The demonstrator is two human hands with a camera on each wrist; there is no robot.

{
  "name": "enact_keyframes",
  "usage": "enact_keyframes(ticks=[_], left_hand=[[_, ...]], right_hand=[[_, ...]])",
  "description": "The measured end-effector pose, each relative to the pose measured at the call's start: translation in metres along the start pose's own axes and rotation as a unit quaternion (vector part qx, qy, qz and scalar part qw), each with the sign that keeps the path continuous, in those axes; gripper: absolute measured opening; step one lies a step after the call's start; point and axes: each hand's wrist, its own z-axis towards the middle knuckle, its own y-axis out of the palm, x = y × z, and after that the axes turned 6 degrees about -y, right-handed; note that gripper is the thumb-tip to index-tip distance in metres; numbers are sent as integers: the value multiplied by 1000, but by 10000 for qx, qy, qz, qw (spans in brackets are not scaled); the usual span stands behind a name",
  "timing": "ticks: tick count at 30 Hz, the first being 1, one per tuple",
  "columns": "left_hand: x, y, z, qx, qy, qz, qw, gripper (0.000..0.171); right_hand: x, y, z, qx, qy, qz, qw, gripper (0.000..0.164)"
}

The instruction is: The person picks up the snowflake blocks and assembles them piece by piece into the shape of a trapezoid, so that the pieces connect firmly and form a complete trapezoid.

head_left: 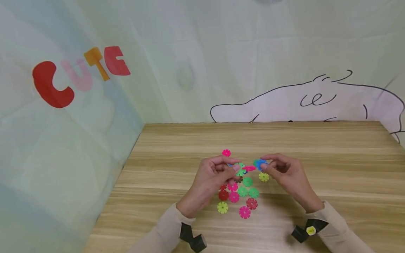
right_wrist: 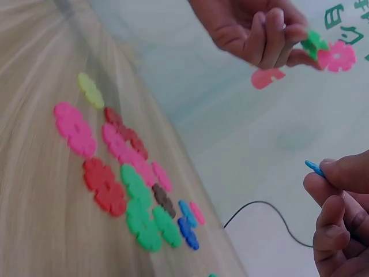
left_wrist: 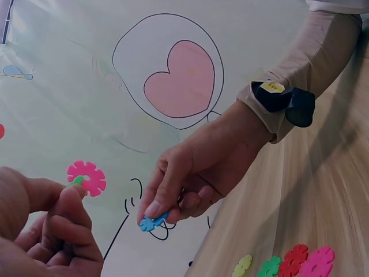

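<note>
Head view: we note left hand [head_left: 207, 181] pinching green disc [head_left: 240, 170], right hand [head_left: 292, 179] blue disc [head_left: 261, 164], pink disc [head_left: 250, 168] (joined to green) between.

Wood-grain table [head_left: 177, 140], pale green backdrop [head_left: 221, 52], colourful CUTE lettering [head_left: 83, 83], black-outlined cartoon figure [head_left: 281, 103]

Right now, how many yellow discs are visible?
2 in head view: a yellow disc by the right hand, another left of the nearest pink disc. The left hand may hide others.
</note>
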Motion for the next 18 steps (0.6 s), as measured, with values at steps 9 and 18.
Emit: enact_keyframes(ticks=[9,18], left_hand=[[-1,0,1,1,23,-1,10000,31],[0,1,1,68,-7,-34,10000,29]], right_hand=[[-24,-4,-4,53,-373,286,9989,21],[-40,-8,-10,63,-457,586,9972,24]])
